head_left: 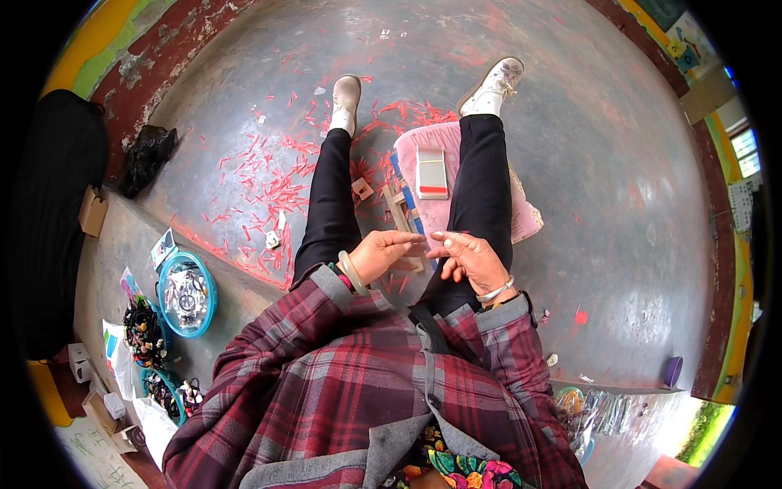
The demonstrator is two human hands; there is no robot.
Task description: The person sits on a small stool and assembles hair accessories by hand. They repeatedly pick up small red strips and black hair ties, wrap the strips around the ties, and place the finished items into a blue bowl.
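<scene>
"What takes up most space?"
"A grey floor (611,204), then a pink mat (440,215), partly hidden behind the person's right leg (481,179)."
"And the hands?"
"The left hand (383,254) and right hand (474,265) face each other, this side of the mat's near edge, fingertips just apart. Each grip looks narrow; I cannot tell whether anything thin is pinched."
"Anything smaller?"
"A red-ended packet (432,172) lies near the mat's left edge. Red strips (285,191) litter the floor, mostly leftward."
</scene>
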